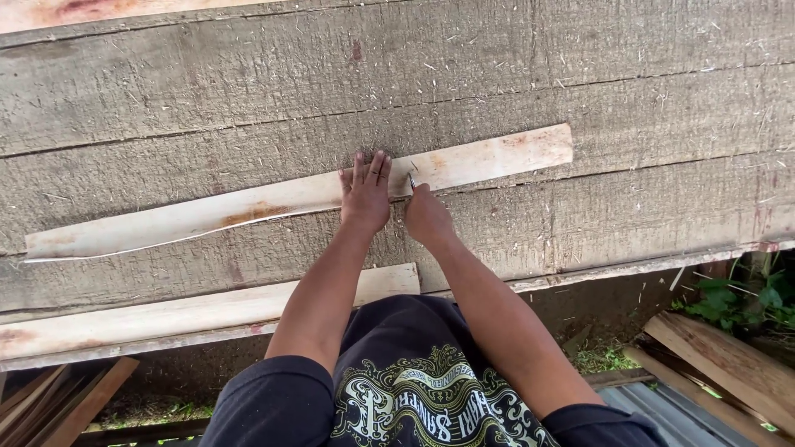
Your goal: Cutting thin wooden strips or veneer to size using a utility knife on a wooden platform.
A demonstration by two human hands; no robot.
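Observation:
A long thin pale wood strip [248, 207] lies across the weathered grey plank table [248, 99], tapering to a point at the left. My left hand [365, 195] presses flat on the strip near its middle, fingers spread. My right hand [426, 215] sits just to the right of it, closed around a small pen-like tool [411, 182] whose tip touches the strip.
A second pale board [166, 314] lies along the table's near edge. Scrap boards are stacked at the lower left [58, 406] and lower right [720, 364]. Green plants [745, 302] grow at the right. Sawdust and shavings are scattered over the planks.

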